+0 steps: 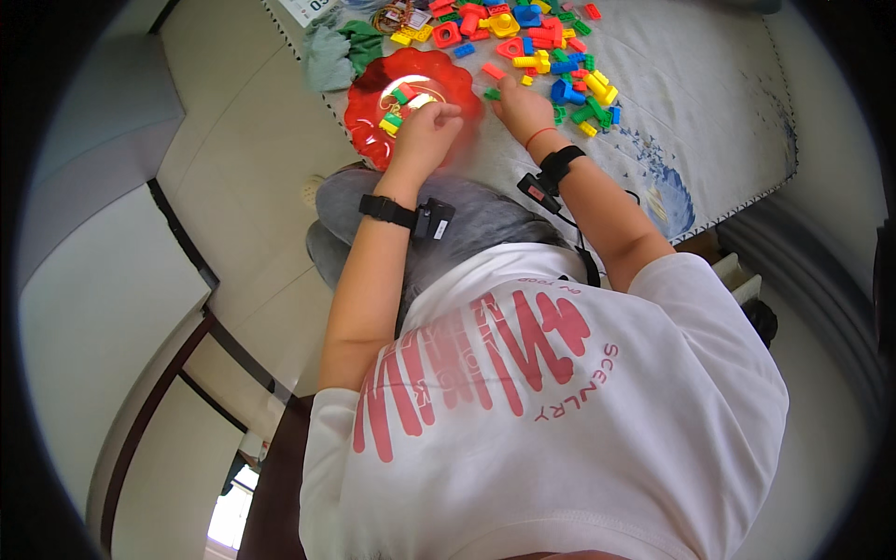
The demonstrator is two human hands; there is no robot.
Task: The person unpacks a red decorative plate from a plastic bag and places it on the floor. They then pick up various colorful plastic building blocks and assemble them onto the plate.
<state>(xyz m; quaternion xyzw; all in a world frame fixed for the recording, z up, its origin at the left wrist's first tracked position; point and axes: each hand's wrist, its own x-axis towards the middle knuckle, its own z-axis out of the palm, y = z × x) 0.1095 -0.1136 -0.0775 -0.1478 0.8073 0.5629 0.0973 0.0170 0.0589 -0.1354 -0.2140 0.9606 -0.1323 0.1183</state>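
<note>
My left hand point(425, 131) hovers over a red scalloped plate point(359, 117) that holds a few small green, yellow and red blocks point(397, 107). The hand is blurred with its fingers curled, and what is in it does not show. My right hand point(523, 107) rests on the pale mat point(691, 112), with its fingertips beside a small green block point(492, 93) and a red one point(493, 71). A spread of colourful plastic blocks point(551, 47) lies just beyond it.
A crumpled green cloth point(341, 47) lies left of the plate. Each wrist carries a black band with a small device point(434, 219). The mat's fringed edge point(747, 191) runs along the right. Pale floor tiles point(233, 140) lie to the left.
</note>
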